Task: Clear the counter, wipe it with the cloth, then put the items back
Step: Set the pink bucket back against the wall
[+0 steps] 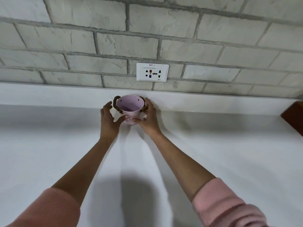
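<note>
A small pink metal pot (130, 106) with brown rope handles and dark lettering stands on the white counter (65, 145), close to the low white upstand at the back. The pot is empty inside. My left hand (109, 119) is at its left side with the thumb on the pot's front and the fingers spread loosely near the left handle. My right hand (148, 117) wraps the right side, fingers curled behind the right handle and thumb on the front. No cloth is in view.
A white wall socket plate (152, 72) sits in the grey brick wall just above the pot. A dark brown wooden corner (293, 117) juts in at the right edge. My own shadow falls on the counter's near middle.
</note>
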The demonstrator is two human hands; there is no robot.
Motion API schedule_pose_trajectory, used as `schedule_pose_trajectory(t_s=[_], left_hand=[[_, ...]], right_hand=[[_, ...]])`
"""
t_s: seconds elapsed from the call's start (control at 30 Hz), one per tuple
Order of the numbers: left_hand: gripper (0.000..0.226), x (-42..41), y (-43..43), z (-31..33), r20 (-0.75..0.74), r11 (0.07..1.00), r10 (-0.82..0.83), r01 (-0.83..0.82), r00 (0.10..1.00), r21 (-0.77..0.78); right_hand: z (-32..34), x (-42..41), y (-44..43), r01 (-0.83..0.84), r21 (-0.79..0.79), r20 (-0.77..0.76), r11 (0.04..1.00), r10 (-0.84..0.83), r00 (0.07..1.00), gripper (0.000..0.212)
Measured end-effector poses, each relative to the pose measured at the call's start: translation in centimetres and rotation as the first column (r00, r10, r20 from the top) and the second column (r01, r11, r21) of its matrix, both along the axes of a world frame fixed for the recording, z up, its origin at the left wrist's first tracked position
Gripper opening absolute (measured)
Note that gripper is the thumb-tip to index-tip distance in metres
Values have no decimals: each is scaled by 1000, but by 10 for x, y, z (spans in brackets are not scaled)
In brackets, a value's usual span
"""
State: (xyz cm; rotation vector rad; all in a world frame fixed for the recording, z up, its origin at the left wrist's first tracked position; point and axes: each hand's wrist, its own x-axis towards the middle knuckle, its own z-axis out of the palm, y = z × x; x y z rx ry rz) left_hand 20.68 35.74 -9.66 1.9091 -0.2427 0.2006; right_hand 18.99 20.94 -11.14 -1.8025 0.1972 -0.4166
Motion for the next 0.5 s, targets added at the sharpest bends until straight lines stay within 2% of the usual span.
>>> schedule_pose_trajectory(t_s=[0.07,0.17,0.23,0.33,0.5], left_hand=[[69,-16,-2,0,139,992,73,-86,988,90],[57,-44,-15,5,271,988,37,-76,962,134],[52,-58,-30,10,301,981,-13,-46,954,187],[47,-80,-60,19,327,968,-129,48,936,245],[44,-120,-133,30,260,920,-342,266,903,287]], right_hand=[[-2,-7,-7,21,-25,-5,999,-21,1000,98],[-1,-26,-23,104,-76,24,992,-102,994,89],[3,-44,-39,167,-101,48,981,-163,985,82],[12,-84,-73,247,-240,95,939,-230,968,73],[28,-172,-148,418,-398,143,817,-395,908,61]])
